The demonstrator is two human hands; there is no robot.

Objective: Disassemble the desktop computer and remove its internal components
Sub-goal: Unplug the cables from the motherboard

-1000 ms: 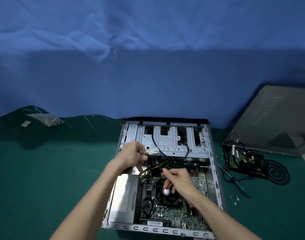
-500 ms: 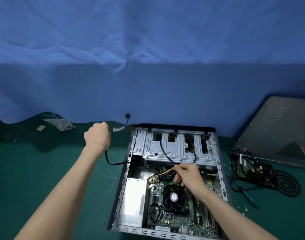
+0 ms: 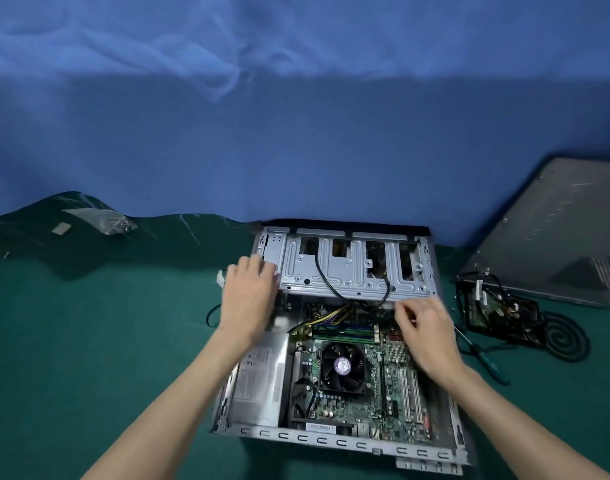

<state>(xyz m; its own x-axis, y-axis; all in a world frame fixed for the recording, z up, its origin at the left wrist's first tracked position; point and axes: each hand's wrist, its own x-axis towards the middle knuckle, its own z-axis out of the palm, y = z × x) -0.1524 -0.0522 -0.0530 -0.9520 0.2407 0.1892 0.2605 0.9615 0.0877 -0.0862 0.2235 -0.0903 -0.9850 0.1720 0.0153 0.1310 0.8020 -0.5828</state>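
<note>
The black looped cable (image 3: 317, 263) ended just left of the right hand (image 3: 426, 329), its grip loose and seemingly empty, while the left hand (image 3: 250, 292) lay slack-fingered against the grey metal computer case (image 3: 331, 436).

The case (image 3: 331, 435) lies open on the surface (image 3: 89, 341). In it the drive cage (image 3: 352, 271) fills the far end, the power supply (image 3: 262, 379) sits near left, and the motherboard (image 3: 397, 407) lies to its right with the fan (image 3: 341, 365) on it. The left hand (image 3: 250, 296) is over the case's left wall beside the cage. The right hand (image 3: 426, 327) is just before the cage's right end. Right of the case lies a screwdriver (image 3: 483, 358), beyond it a removed part (image 3: 497, 313), and behind that a panel (image 3: 566, 230). A bag (image 3: 99, 220) lies far left.
</note>
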